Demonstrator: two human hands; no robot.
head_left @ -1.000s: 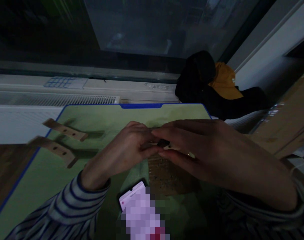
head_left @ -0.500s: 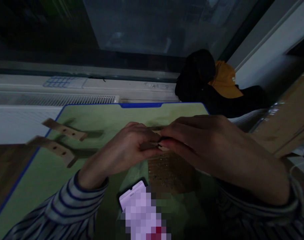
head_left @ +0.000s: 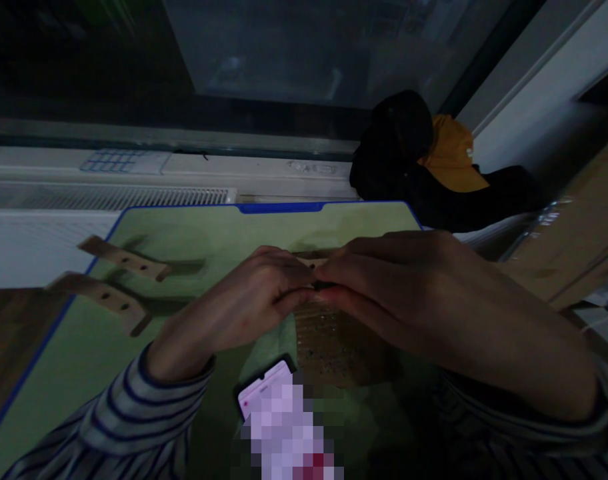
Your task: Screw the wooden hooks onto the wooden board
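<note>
Change: right hand (head_left: 424,293) has closed fingertip to fingertip with left hand (head_left: 244,300); the small dark part (head_left: 324,287) is nearly hidden.
Held: pale wooden strip (head_left: 311,261), pinched by both hands over the middle of the green blue-edged mat (head_left: 194,233), likely to steady it.
Pose: fingers curled shut, knuckles up.
Left edge: two drilled wooden brackets (head_left: 127,259), untouched.
Near edge: lit phone (head_left: 269,397).

Since a second ago, I see the right hand (head_left: 414,287) has drawn its spread fingers together and closed up against the left hand (head_left: 249,300), so their fingertips now meet. The small dark piece (head_left: 325,286), which showed plainly between them, is almost covered.
</note>
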